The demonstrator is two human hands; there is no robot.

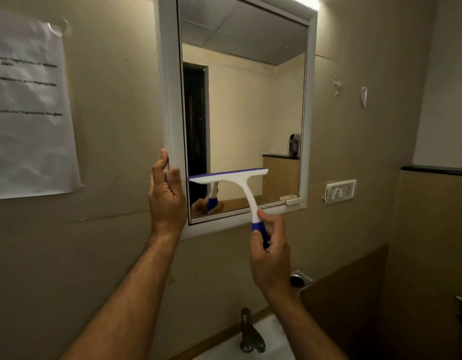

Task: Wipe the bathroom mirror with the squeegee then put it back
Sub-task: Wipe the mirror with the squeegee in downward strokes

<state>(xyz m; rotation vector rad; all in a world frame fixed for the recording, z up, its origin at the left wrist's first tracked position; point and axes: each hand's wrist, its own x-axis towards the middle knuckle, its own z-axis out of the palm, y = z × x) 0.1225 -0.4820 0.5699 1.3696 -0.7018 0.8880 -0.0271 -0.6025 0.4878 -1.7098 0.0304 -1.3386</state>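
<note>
A white-framed mirror [246, 107] hangs on the beige wall. The white squeegee [233, 179] with a blue blade edge lies against the lower part of the glass, its blade nearly level. My right hand [270, 252] grips its blue and white handle just below the mirror's bottom frame. My left hand [167, 193] holds the mirror's left frame near the lower corner, thumb on the front and fingers curled round the edge. The handle and hand show reflected in the glass.
A printed paper sheet [29, 107] is taped to the wall at the left. A switch plate [340, 191] sits right of the mirror. Below are a metal tap [249, 333] and a white basin [266, 344]. A dark ledge [435, 169] runs at the right.
</note>
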